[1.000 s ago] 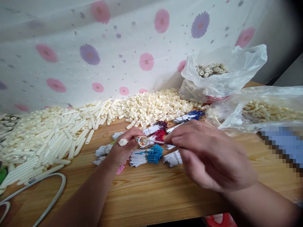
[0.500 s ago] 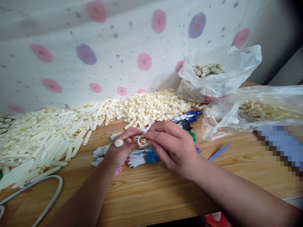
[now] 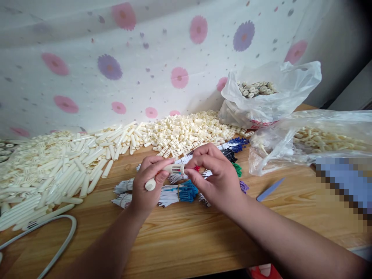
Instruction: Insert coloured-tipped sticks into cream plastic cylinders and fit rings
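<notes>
Head view: slotted barrel (image 3: pixel 176 169) held just beyond blue bundle (image 3: pixel 187 191). Left hand (image 3: pixel 142 199) grasps barrel, white plug (image 3: pixel 150 185) also in its grip. Right hand (image 3: pixel 221 180) bunched at barrel's right end; cannot tell whether fingertips pinch anything. Step in hand: apparently seating parts inside barrel. Next move likely calls for steady left grip, right fingertips aligned with barrel's end.

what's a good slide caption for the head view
Left hand holds a pale tube, right hand at its end, amid colour-tipped bundles and heaped pale parts.
</notes>
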A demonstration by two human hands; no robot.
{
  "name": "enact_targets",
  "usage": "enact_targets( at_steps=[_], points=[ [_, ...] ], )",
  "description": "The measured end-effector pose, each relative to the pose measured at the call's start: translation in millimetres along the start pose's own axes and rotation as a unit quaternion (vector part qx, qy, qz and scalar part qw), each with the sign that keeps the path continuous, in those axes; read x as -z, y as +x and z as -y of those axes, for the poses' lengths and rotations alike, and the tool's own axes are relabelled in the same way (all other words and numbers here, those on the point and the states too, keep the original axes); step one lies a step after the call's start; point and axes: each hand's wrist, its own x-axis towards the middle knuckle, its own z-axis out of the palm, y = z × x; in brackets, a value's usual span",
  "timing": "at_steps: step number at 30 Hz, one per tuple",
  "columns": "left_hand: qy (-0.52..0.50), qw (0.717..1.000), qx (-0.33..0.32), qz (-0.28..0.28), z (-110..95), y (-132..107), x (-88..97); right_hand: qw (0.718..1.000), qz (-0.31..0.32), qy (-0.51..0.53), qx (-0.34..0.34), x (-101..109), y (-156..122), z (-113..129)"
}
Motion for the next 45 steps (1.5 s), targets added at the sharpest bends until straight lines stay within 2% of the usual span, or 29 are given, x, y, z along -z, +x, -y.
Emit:
enact_targets(
  at_steps=[5, 9, 13, 16, 18, 20, 21, 23, 24, 26, 28, 31, 33, 35, 37, 39, 40, 42, 45],
  points=[
    [0.054, 0.997, -0.034, -0.046, -7, -2, -2.6, 0.998, -0.036, 0.024, -0.048, -8, -4, 0],
    [0.084, 0.994, -0.041, -0.057, -10, -3, -2.9, 0.993, -0.048, 0.073, -0.082, -13, -8, -1],
    [0.106, 0.989, -0.053, -0.082, -7, -3, -2.3, 0.981, -0.014, 0.162, -0.110, -13, -9, -4],
    [0.102, 0.989, -0.053, -0.087, -2, -1, -2.6, 0.974, 0.000, 0.196, -0.113, -5, -3, -11],
    [0.072, 0.995, -0.029, -0.057, 3, 0, -3.6, 0.980, -0.036, 0.168, -0.101, 7, 6, -18],
    [0.029, 0.999, 0.012, -0.024, 9, -1, -5.5, 0.989, -0.063, 0.091, -0.097, 26, 18, -25],
    [0.007, 0.999, 0.040, -0.010, 11, -2, -6.8, 0.992, -0.049, 0.040, -0.105, 36, 22, -28],
    [-0.040, 0.993, 0.106, 0.014, 16, -4, -9.5, 0.990, 0.068, -0.067, -0.102, 59, 26, -33],
    [-0.065, 0.988, 0.136, 0.030, 17, -4, -10.9, 0.978, 0.150, -0.117, -0.090, 70, 25, -35],
    [-0.111, 0.978, 0.167, 0.064, 18, -5, -13.3, 0.932, 0.297, -0.198, -0.066, 88, 15, -39],
    [-0.148, 0.968, 0.177, 0.097, 15, -5, -15.3, 0.895, 0.370, -0.242, -0.062, 100, 1, -41],
    [-0.212, 0.946, 0.212, 0.124, 8, -5, -18.1, 0.888, 0.384, -0.248, -0.058, 105, -18, -42],
    [-0.258, 0.927, 0.236, 0.137, 0, -6, -20.6, 0.885, 0.387, -0.255, -0.041, 101, -24, -41],
    [-0.296, 0.908, 0.240, 0.174, -12, -6, -24.5, 0.874, 0.393, -0.286, -0.027, 96, -26, -40],
    [-0.343, 0.879, 0.240, 0.229, -28, -6, -31.1, 0.857, 0.401, -0.325, -0.013, 92, -26, -40],
    [-0.408, 0.834, 0.251, 0.273, -46, -5, -41.4, 0.839, 0.408, -0.360, 0.009, 89, -27, -41],
    [-0.440, 0.812, 0.259, 0.282, -53, -5, -47.8, 0.831, 0.412, -0.374, 0.023, 88, -27, -42],
    [-0.473, 0.787, 0.270, 0.290, -64, -5, -61.2, 0.819, 0.411, -0.398, 0.039, 87, -30, -43],
    [-0.486, 0.777, 0.289, 0.276, -66, -8, -77.2, 0.816, 0.392, -0.424, 0.031, 87, -33, -43]
  ],
)
